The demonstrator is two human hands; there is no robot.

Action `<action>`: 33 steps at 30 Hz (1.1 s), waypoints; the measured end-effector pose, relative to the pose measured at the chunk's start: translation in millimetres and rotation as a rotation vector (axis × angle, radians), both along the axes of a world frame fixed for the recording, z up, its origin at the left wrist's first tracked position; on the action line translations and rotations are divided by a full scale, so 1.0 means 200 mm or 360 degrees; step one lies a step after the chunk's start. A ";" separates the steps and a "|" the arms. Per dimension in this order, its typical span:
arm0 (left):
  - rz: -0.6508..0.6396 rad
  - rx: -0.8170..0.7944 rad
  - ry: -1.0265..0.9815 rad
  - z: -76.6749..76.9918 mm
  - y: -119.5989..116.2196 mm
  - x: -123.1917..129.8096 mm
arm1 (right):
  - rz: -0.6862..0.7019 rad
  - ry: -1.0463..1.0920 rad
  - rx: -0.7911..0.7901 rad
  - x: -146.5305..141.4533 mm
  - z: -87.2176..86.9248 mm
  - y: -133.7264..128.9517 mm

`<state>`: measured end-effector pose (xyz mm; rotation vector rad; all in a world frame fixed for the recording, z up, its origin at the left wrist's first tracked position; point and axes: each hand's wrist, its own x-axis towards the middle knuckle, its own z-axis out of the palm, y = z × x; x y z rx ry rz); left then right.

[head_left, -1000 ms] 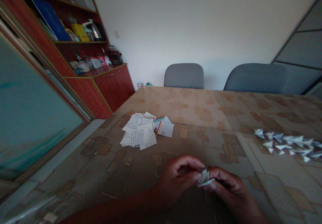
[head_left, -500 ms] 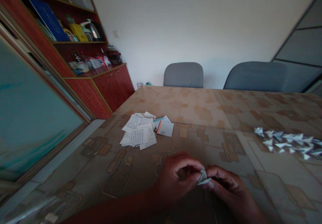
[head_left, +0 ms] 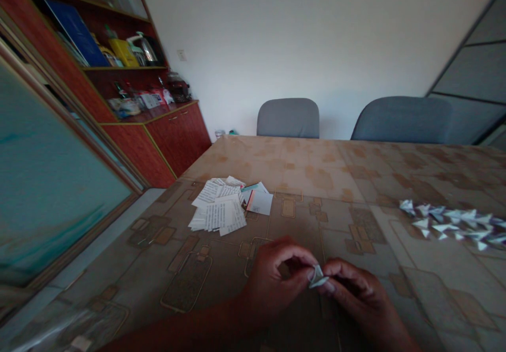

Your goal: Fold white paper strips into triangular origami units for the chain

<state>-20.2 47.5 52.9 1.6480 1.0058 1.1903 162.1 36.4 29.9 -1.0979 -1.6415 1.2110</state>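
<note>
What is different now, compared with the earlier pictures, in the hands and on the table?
The small folded paper has shifted slightly to the left, held between the left hand and the right hand. Nothing was newly taken or let go. The printed sheets and the folded pieces at the right lie as before.

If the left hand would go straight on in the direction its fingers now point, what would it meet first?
Beyond the small folded paper at its own fingertips, the left hand would probably meet the right hand first, though the exact depth is unclear.
</note>
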 end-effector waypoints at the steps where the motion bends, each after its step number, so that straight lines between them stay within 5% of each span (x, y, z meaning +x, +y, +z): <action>1: -0.0019 -0.0067 -0.0022 0.00 0.00 0.00 | 0.0003 -0.0008 0.0008 0.00 0.00 0.00; 6: -0.0102 -0.0275 -0.0069 0.00 0.00 0.00 | -0.0005 -0.0075 0.0056 0.01 0.00 0.00; 16: -0.0139 -0.0069 0.0087 0.03 0.02 -0.01 | 0.0097 -0.0078 0.0013 0.01 0.01 -0.01; 22: -0.0299 -0.0311 0.0004 0.04 0.03 -0.03 | 0.0107 -0.0053 0.0012 0.01 0.03 -0.02; 33: -0.0285 -0.0390 -0.0146 -0.02 0.03 -0.02 | 0.0124 0.0251 -0.0261 -0.01 0.01 -0.02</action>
